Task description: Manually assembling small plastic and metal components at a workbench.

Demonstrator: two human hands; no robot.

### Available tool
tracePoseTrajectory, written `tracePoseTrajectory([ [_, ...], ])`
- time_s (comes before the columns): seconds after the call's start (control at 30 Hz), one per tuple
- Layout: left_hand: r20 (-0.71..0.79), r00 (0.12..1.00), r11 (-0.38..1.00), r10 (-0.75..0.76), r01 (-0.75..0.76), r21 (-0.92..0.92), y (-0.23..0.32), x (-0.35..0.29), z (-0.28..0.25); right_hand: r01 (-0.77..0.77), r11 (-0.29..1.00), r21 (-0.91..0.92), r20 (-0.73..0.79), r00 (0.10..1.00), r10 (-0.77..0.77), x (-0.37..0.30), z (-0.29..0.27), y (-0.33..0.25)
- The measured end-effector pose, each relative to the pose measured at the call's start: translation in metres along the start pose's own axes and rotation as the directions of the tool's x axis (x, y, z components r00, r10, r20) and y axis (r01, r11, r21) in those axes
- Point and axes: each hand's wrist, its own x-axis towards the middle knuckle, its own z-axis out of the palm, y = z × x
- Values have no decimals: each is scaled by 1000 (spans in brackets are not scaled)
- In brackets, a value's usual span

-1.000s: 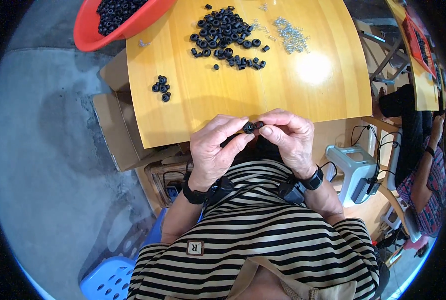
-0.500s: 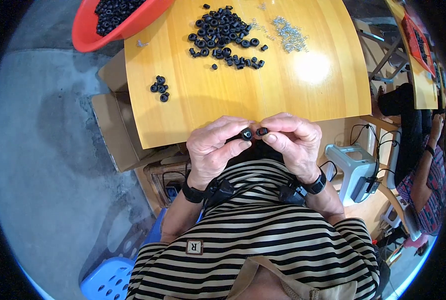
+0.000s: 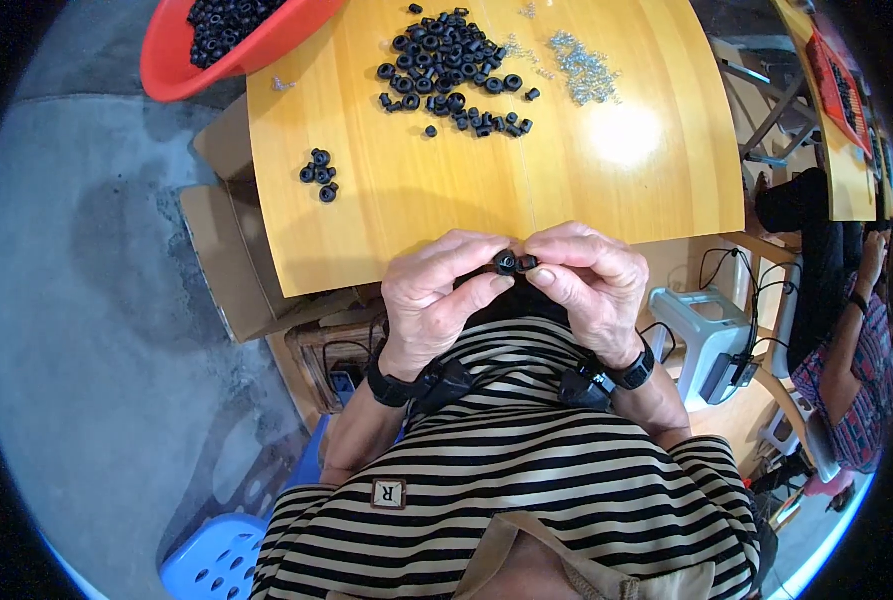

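Observation:
My left hand (image 3: 437,285) pinches a round black plastic piece with a hole in its face (image 3: 506,262) between thumb and forefinger. Opposite it, my right hand (image 3: 592,280) grips a smaller black plastic piece (image 3: 529,263) by thumb and fingertips. The two pieces meet, or nearly so, just off the table's near edge; fingertips hide part of both. Farther away on the yellow table (image 3: 607,195) lies a heap of black plastic pieces (image 3: 447,65). To its right are scattered small silvery springs (image 3: 585,68). A small cluster of black pieces (image 3: 321,175) sits at the left.
A red basin (image 3: 267,48) of black pieces overhangs the table's far left corner. An open cardboard box (image 3: 217,255) stands below the left edge. On the right are a pale plastic stool (image 3: 702,320) with cables and another person's arm (image 3: 847,350). A blue stool (image 3: 217,560) is at lower left.
My hands have brought the two black pieces closer together, and the left one has turned slightly. Both hands have shifted a little; the things on the table lie as before.

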Motion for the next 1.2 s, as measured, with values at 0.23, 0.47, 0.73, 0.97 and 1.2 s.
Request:
tracePoseTrajectory([
  [0.23,3,999,997,50,-50,63,-1,1,0,9,999,-32,-6,1000,-9,-1,0,0],
  [0.47,9,999,980,54,-54,194,3,-1,0,46,992,-115,-3,999,-46,-2,-1,3],
  [0.73,43,991,898,126,-132,419,12,1,0,151,954,-259,54,988,-142,0,-3,3],
  [0.97,15,997,942,80,-81,327,11,-1,2,78,986,-148,30,997,-75,-3,-4,3],
  [1.2,29,997,937,73,-78,340,15,1,1,94,978,-185,66,994,-83,-1,-6,0],
])
